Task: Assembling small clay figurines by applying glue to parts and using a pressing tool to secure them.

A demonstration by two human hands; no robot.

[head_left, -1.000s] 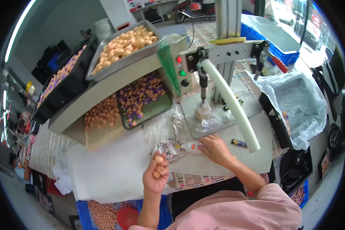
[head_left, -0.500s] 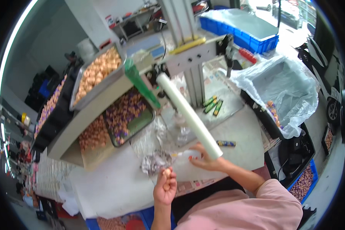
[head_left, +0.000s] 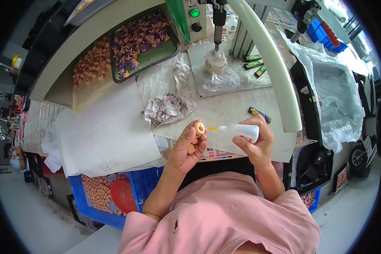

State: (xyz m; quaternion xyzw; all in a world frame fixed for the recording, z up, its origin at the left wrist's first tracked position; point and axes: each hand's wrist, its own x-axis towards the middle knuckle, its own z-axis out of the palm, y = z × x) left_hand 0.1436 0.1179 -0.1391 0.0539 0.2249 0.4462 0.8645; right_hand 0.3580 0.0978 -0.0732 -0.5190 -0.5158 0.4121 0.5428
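My left hand (head_left: 186, 149) is closed around several small, round, peach-coloured hollow pieces. One hollow piece (head_left: 199, 128) is pinched at the fingertips, its hole turned toward the right. A white squeeze bottle (head_left: 245, 133) lies on its side in my right hand (head_left: 261, 142), which grips it. The bottle's thin yellow-and-red nozzle (head_left: 211, 128) points left, with its tip at the hole of the pinched piece; whether it touches cannot be made out. Just beyond my left hand, a crumpled patterned cloth (head_left: 169, 109) rests on the white-covered table (head_left: 110, 135).
A machine's plunger (head_left: 219, 29) stands over a metal plate (head_left: 252, 82) with plastic wrap. Its pale curved bar (head_left: 279, 80) arches close above my right hand. Behind are a dark tray (head_left: 146, 42) of purple-and-peach pieces and a plastic-lined bin (head_left: 338, 91). A blue crate (head_left: 101, 213) sits below.
The view has swung lower and closer to the table. My right hand has come out from behind the pale bar, and the bottle's nozzle now meets the left hand's piece.
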